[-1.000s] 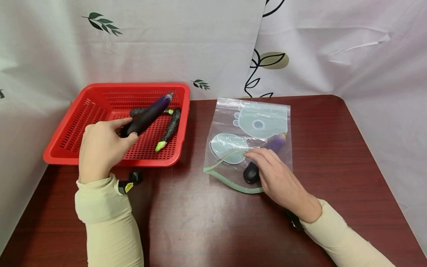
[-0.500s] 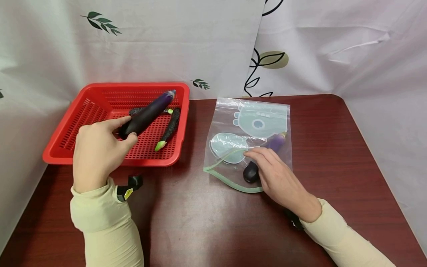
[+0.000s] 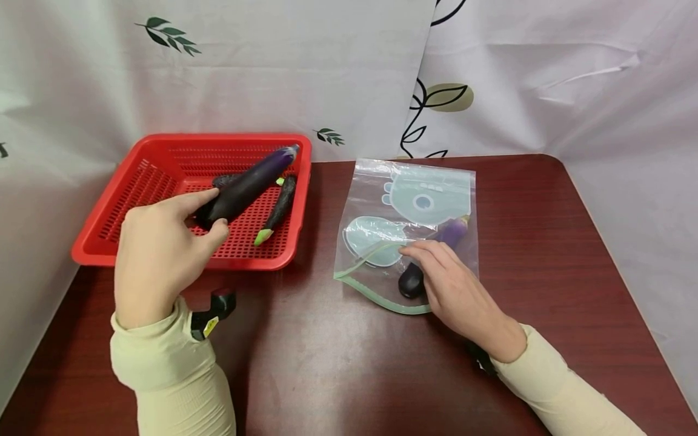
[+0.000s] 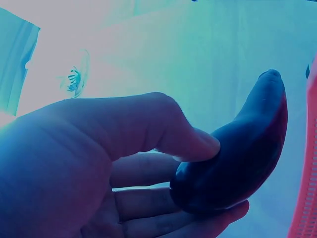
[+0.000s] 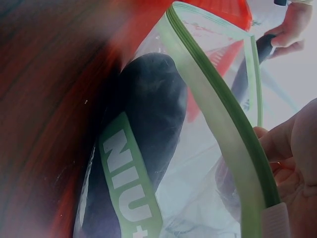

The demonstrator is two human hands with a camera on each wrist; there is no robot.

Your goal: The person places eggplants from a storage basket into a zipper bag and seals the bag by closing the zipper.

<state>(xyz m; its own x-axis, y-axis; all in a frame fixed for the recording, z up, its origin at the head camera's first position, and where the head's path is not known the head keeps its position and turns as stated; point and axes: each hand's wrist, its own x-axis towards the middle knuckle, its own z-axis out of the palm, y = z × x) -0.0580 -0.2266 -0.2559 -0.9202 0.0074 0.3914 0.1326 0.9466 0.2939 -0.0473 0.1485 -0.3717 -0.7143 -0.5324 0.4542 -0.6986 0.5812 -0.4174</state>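
Observation:
My left hand (image 3: pixel 163 254) holds a dark purple eggplant (image 3: pixel 248 188) by its rounded end, thumb on one side and fingers on the other. The eggplant (image 4: pixel 237 153) hangs tilted over the red basket (image 3: pixel 262 264), stem end pointing to the far right. To the right, a clear zip bag (image 3: pixel 376 188) with pale green prints lies on the table, its mouth gaping toward me. My right hand (image 3: pixel 460 297) pinches the upper edge of that mouth. Inside the bag rests another eggplant (image 3: pixel 411 281), partly covered by the hand. The right wrist view shows the green zip strip (image 5: pixel 218 84) up close.
Thin, dark, rough-skinned vegetables with green ends lie in the basket, one (image 3: pixel 279 209) along its right side and another (image 3: pixel 223 180) partly behind the held eggplant. A patterned white cloth (image 3: pixel 245 72) hangs behind the dark red table (image 3: pixel 327 363).
The held eggplant's stem end has shifted slightly right and up, while my left wrist has moved a little left and nearer. My right hand and the bag have stayed put.

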